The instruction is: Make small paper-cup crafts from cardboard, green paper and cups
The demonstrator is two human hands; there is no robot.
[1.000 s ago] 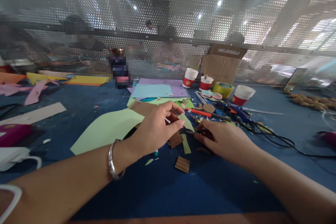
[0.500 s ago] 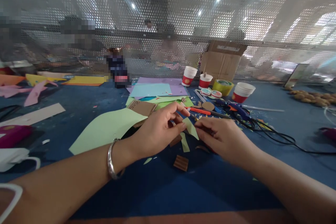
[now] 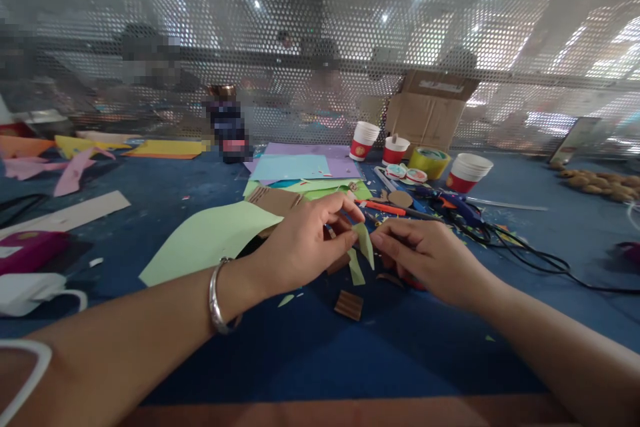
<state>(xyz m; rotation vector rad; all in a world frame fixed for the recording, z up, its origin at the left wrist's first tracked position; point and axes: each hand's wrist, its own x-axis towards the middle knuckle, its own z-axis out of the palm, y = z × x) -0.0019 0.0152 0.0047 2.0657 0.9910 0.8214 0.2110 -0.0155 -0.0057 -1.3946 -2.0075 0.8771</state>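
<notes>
My left hand (image 3: 313, 237), with a silver bangle on its wrist, pinches a small piece of light green paper (image 3: 366, 247) between thumb and fingers. The piece is bent and hangs above the table. My right hand (image 3: 420, 247) is closed, its thumb and index fingertips right at the paper's right edge; whether they grip it is hard to tell. A bit of something red (image 3: 416, 283) shows beneath the right hand. Below the paper are a narrow green strip (image 3: 357, 267) and a corrugated cardboard square (image 3: 349, 305). A large green sheet (image 3: 200, 240) lies under my left forearm.
Behind my hands lie coloured paper sheets (image 3: 290, 165), a red-handled tool (image 3: 383, 207) and a glue gun (image 3: 463, 208) with a black cable. Paper cups (image 3: 470, 170), yellow tape (image 3: 429, 161) and a cardboard box (image 3: 425, 117) stand before a perforated screen (image 3: 320, 7).
The small green paper has turned and bent, showing a narrower face now. Both hands stay nearly in place. The whole view has shifted slightly.
</notes>
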